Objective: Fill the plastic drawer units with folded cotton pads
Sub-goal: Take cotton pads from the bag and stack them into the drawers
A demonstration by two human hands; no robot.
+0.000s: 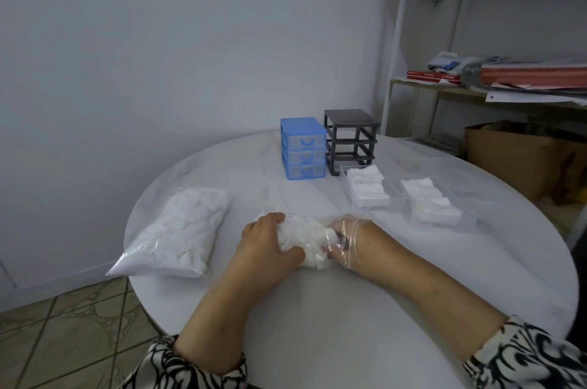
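No brand or writing could be read on anything in front of you; the red books (433,76) on the shelf (444,93) at two o'clock carried marks too small to make out. Your left hand (270,245) gripped the open bag (305,242) of cotton pads at the table's (317,309) centre, fingers curled over its far side and thumb pressed into the near side. Your right hand (349,244) was pushed inside the bag's clear film; its fingers lay close together among the pads, but whether they pinched one I cannot tell. A full bag (181,229) lay at nine o'clock. At twelve o'clock stood the blue unit (303,147), its three drawers in place, with the grey frame (351,140) just beside it, its slots bare. Two clear drawers lay at two o'clock, one (368,187) touching the frame's foot, the other (435,207) beside it, both holding folded pads.
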